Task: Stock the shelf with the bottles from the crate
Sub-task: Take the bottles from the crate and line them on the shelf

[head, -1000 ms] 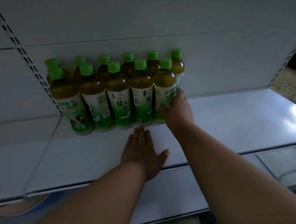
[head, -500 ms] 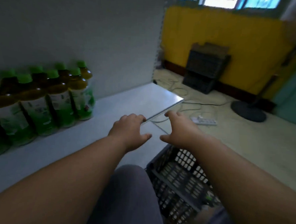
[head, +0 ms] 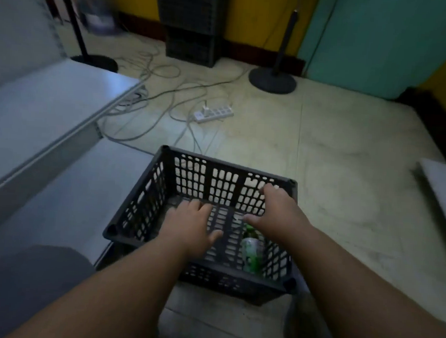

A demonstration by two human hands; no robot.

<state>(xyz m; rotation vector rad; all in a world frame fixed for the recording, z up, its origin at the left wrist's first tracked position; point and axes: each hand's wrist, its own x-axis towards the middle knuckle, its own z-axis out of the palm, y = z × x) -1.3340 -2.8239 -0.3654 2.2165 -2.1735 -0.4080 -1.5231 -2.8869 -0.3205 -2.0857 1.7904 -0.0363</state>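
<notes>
Reaching over a dark plastic crate (head: 164,191), both hands hung above its open top with fingers loosely spread and grasping nothing. The left hand (head: 188,226) hovered over the middle of the latticed floor; the right hand (head: 279,210) was near the far right corner, fingertips close to the rim, though contact could not be told. The crate was rectangular, its walls and floor pierced with rows of small oblong holes, and it stood on a pale, scuffed floor (head: 346,162). One bottle (head: 251,253) lay on its side inside, by the right wall under the right wrist, its green label glossy. A smooth grey metal shelf (head: 39,102) ran along the left, well apart from the bottle. Beyond lay a white power strip (head: 214,113) among looping cables.
</notes>
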